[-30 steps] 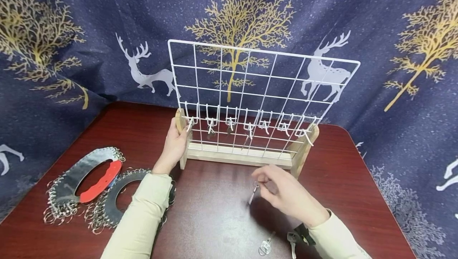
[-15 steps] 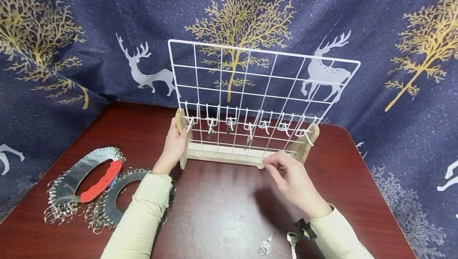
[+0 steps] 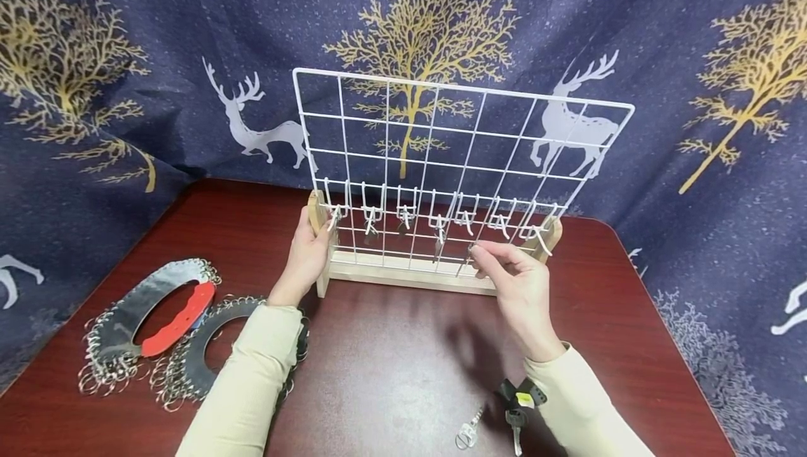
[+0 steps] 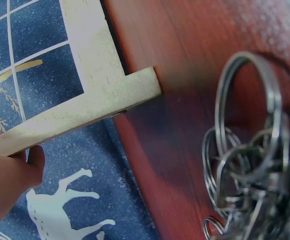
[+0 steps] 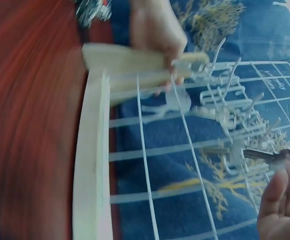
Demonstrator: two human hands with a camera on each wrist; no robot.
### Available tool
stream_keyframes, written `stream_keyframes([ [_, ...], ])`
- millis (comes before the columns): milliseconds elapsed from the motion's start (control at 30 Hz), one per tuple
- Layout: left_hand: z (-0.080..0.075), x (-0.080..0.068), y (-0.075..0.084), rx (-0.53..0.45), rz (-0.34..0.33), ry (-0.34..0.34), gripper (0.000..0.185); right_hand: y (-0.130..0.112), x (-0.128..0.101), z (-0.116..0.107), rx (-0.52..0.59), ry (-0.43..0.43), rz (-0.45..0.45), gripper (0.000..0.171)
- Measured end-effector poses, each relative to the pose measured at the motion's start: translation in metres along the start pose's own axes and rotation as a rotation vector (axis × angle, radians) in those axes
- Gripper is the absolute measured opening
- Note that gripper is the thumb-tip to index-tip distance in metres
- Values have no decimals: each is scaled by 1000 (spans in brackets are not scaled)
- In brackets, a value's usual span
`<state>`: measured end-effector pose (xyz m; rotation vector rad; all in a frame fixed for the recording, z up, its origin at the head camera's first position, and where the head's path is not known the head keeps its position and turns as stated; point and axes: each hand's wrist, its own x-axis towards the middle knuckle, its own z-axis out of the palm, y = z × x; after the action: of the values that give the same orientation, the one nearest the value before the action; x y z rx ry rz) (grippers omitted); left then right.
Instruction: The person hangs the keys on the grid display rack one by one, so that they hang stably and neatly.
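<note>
Left hand on rack post, right hand pinching a key at the hook row.

Left to right: key-ring discs [image 3: 151, 324] lay on the desk [image 3: 391, 373] at far left, one with a red insert. Left hand [image 3: 307, 257] had its grip wrapped round the left wooden post [image 3: 318, 222] of the wire grid rack [image 3: 454, 162], fingers curled round the wood. Several small keys already hung on the white hooks [image 3: 403, 215] along the lower rows. Right hand [image 3: 520, 289] had its grip closed in a fingertip pinch on a key [image 5: 264, 155], held up against the grid just beside a hook right of centre. Two more keys [image 3: 492, 429] lay loose on the desk near the right sleeve.
</note>
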<state>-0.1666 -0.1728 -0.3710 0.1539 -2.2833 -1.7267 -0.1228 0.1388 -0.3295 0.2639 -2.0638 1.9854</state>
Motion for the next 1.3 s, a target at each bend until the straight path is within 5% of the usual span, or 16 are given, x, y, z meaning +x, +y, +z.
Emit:
stream_keyframes([
  [167, 1, 1, 1, 7, 8, 2, 31, 0, 0, 9, 144, 65, 26, 26],
  [567, 1, 1, 1, 9, 13, 1, 31, 1, 2, 16, 255, 121, 78, 32],
  [933, 2, 1, -1, 4, 11, -5, 31, 5, 0, 9, 234, 99, 117, 25],
  [1100, 1, -1, -2, -13, 14, -7, 30, 10, -5, -13, -40, -79, 193, 25],
  [1300, 0, -1, -1, -6, 20, 1, 28, 23, -21, -46, -471, -523, 95, 27],
])
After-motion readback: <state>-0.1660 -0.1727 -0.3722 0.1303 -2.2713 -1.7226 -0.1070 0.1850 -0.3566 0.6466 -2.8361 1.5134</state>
